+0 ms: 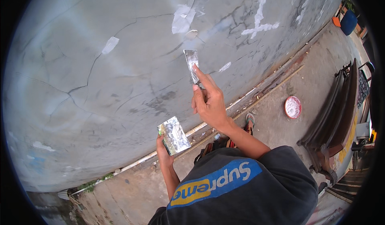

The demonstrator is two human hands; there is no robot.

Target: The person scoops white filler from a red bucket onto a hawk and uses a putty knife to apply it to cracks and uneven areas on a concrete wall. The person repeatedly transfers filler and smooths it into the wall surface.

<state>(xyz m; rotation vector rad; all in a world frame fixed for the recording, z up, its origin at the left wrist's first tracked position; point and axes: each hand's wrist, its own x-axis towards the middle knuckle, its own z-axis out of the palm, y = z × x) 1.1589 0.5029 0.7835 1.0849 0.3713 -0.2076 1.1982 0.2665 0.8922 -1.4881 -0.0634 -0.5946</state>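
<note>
My right hand grips a putty knife, its forefinger stretched along the white-smeared blade. The blade is at the grey cracked wall; I cannot tell whether it touches. Just above its tip, a small pale patch shows below a larger white filler patch. Lower and to the left, my left hand holds a flat rectangular plate by its edge. White paste and dull smears cover the plate's face. More white filler marks follow cracks at the upper right, and a short one lies at the left.
On the concrete floor to the right stands a red-rimmed bowl with white paste inside. Beyond it is a dark brown wooden bench. A long thin pole runs along the wall's foot. A blue container stands at the far right.
</note>
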